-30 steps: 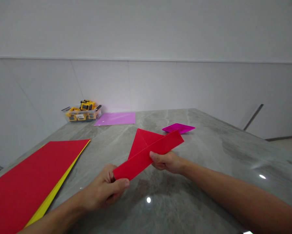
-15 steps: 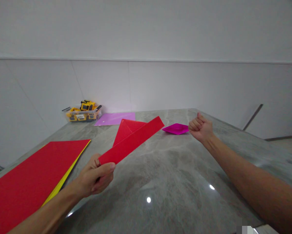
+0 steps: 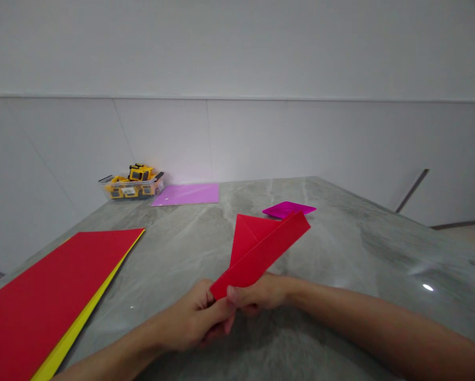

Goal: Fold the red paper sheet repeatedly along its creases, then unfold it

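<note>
A folded red paper, shaped like a hat with a triangular top and a long straight band along its lower edge, is tilted up to the right above the table. My left hand pinches its lower left end. Close beside it, my right hand is closed on the band's lower edge, thumb in front and the other fingers mostly hidden behind the paper. Beyond the red paper a folded magenta paper boat lies on the table, its near edge partly covered by the band's tip.
Red and yellow paper sheets lie stacked at the left. At the back, a purple sheet lies next to a clear plastic box holding yellow toy vehicles. The grey marbled table ends near a white wall.
My right hand has come from beside the magenta paper boat to the red paper and taken hold of its lower edge. My left hand has shifted right and nearer with the paper.
</note>
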### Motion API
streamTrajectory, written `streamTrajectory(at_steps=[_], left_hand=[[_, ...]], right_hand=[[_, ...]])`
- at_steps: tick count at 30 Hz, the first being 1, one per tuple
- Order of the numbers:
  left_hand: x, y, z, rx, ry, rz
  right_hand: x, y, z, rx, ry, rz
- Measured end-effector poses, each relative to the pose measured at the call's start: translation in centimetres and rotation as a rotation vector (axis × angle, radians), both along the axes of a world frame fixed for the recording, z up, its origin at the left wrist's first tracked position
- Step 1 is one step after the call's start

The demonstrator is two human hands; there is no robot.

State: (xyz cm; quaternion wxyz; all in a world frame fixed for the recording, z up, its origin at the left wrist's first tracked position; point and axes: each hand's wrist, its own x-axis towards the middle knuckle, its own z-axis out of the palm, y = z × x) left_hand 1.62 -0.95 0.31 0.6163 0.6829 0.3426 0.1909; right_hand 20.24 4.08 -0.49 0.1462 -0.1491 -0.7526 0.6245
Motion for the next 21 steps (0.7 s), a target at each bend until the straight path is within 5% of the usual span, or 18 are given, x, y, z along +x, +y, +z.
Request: streamTrajectory(at_steps=[11,16,21], left_hand=[[0.2,-0.1,0.4,0.004,0.004,0.067],[-0.1,-0.1,0.6,-0.004,-0.125,0.014],[-1.2,-0.3,0.3,-0.040,-0.177,0.010]], right_hand=[[0.0,-0.7,0.4,-0.041,0.009,0.015],[0.1,-1.1,0.9,0.047,0.098,-0.101],[0.4,-0.9,1.2,-0.088,0.259,-0.185]])
